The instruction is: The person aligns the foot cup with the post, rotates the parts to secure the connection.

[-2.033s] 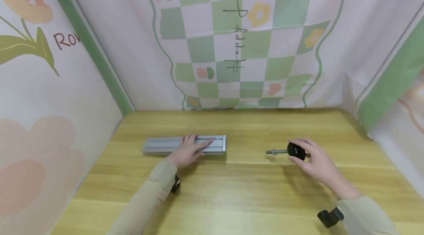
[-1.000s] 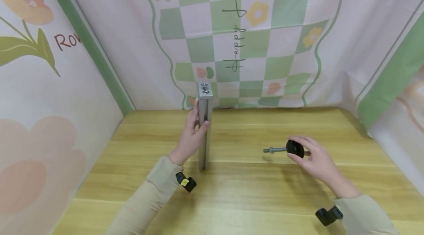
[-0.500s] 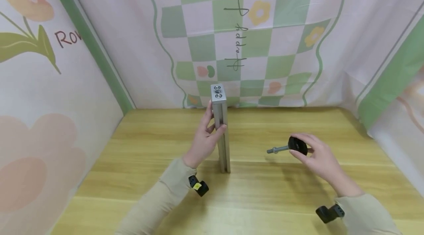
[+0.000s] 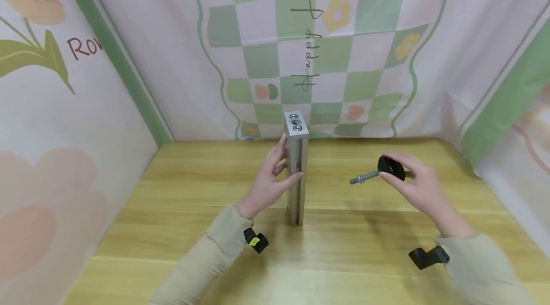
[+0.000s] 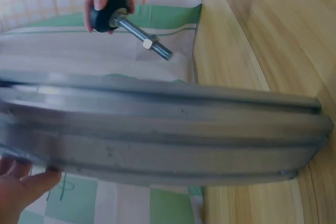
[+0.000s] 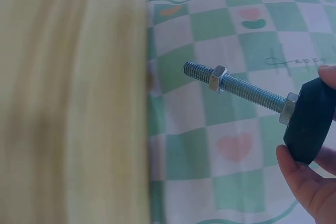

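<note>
Metal profile (image 4: pixel 297 154) upright on the counter (image 4: pixel 172 176), braced by the left hand (image 4: pixel 268 185) alone.
The left hand's fingers are clamped on the profile's upper part; the right hand's (image 4: pixel 423 188) pinch the edges of a black foot (image 4: pixel 391 168), held up well apart from it, the threaded rod (image 6: pixel 252 90) slanting down toward the profile. On so narrow a base, a slackened left grip or a sideways knock could topple the profile. Should the right fingers slip, the rod's weight could swing the foot downward or drop it. A brush might turn the nut (image 6: pixel 217 78) partway along the rod.
</note>
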The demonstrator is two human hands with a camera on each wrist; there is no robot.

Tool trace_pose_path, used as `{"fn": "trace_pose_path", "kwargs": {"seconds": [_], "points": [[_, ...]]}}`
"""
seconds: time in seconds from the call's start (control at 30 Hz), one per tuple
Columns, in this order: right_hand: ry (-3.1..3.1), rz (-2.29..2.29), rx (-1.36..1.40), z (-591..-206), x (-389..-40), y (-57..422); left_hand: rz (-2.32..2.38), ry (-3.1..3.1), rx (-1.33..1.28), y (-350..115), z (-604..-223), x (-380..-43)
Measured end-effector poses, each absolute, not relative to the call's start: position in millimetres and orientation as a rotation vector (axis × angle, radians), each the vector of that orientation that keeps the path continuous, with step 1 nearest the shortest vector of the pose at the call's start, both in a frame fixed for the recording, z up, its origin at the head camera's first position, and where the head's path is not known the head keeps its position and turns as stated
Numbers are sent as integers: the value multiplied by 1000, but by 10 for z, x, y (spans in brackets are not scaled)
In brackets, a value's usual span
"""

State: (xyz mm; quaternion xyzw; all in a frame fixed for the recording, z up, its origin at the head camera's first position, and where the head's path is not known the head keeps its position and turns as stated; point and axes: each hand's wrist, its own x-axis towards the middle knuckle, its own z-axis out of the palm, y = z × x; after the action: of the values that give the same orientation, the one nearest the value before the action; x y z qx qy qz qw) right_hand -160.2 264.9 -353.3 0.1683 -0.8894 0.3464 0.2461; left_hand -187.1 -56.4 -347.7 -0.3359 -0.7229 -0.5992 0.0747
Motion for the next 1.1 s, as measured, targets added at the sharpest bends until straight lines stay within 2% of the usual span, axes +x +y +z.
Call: {"fn": "trace_pose_path", "kwargs": {"seconds": [0.4, 0.67, 0.87, 1.1], "points": [[-2314, 1177, 407, -2601, -1751, 2426, -1757, -2209, -1102, -640, -3491, -1935], [-2090, 1373, 585, -1974, -1768, 2084, -1754, -2205, -1121, -613, -3509, -1945], [-1858, 1681, 814, -1675, -1784, 1858, -1750, -2223, -1112, -632, -3509, -1948], [-1734, 1720, 891, -1490, -1769, 1650, -1759, -2199, -1125, -643, -3516, -1935]]}}
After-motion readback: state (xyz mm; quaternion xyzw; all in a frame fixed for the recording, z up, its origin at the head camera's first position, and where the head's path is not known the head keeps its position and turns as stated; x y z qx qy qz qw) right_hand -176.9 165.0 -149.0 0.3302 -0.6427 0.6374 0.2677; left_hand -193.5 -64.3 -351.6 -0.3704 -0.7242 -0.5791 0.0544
